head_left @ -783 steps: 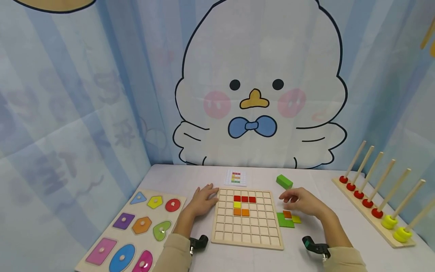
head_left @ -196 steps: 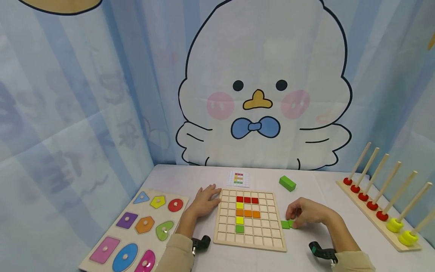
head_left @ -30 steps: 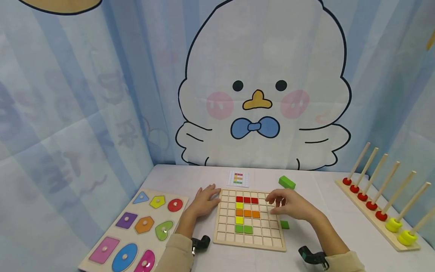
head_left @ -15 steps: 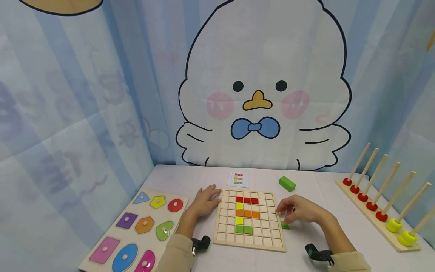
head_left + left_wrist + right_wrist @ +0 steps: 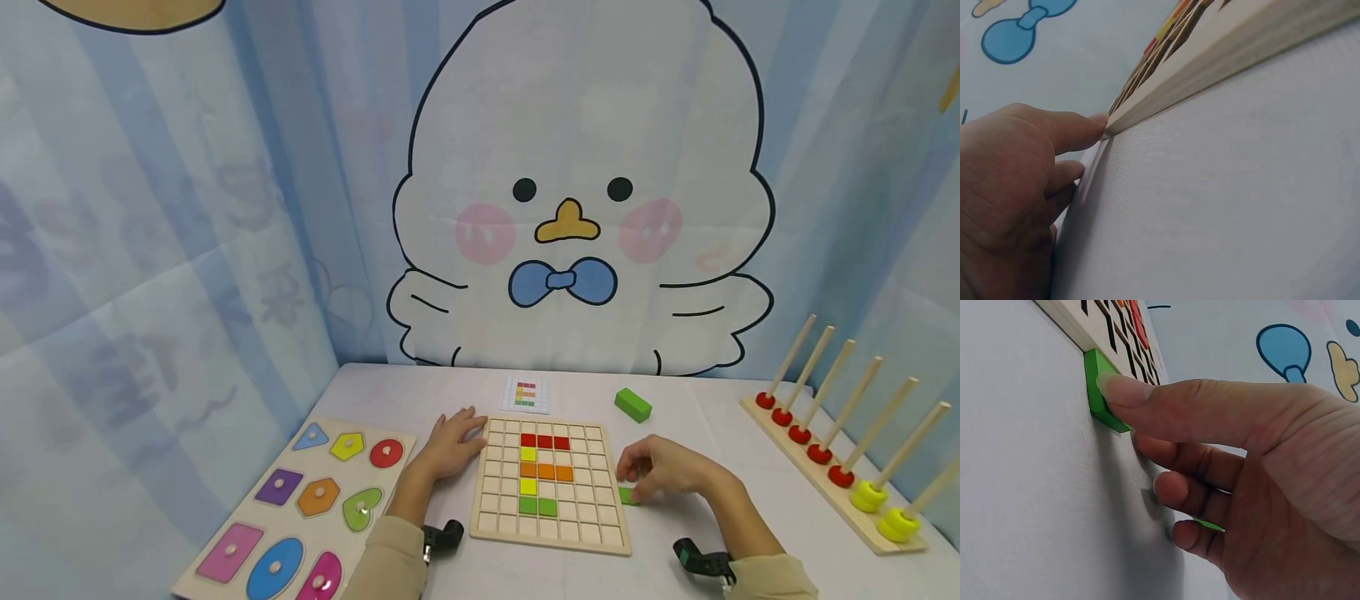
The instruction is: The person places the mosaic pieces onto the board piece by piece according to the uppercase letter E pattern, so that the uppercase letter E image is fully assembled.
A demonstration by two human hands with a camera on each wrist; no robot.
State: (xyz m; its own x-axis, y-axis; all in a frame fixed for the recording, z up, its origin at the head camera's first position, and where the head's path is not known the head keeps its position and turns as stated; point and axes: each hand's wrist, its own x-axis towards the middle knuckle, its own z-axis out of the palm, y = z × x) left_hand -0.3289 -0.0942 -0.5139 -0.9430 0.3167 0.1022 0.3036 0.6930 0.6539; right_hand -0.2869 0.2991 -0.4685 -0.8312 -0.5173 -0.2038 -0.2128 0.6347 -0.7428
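A wooden grid board (image 5: 592, 521) lies on the table, with red, yellow, orange and green square tiles set in several cells. My left hand (image 5: 448, 447) rests at its upper left corner; in the left wrist view the thumb (image 5: 1082, 129) touches the board's edge. Beside the board's right edge, my right hand (image 5: 667, 467) pinches a loose green tile (image 5: 1094, 378) that lies against the board. The thumb covers part of this tile, and the index fingertip sits at its far end. The other right fingers are curled loosely.
A small pattern card (image 5: 538, 406) lies behind the board. A green block (image 5: 633, 405) stands on the table to its right. At the left is a knobbed shape puzzle (image 5: 288, 454); at the far right, a peg rack (image 5: 810, 477) with red and yellow beads.
Since the earliest frame, orange, yellow and green tiles have been added to the board. Over the last second my right hand moved from above the board's right side down to the loose green tile.
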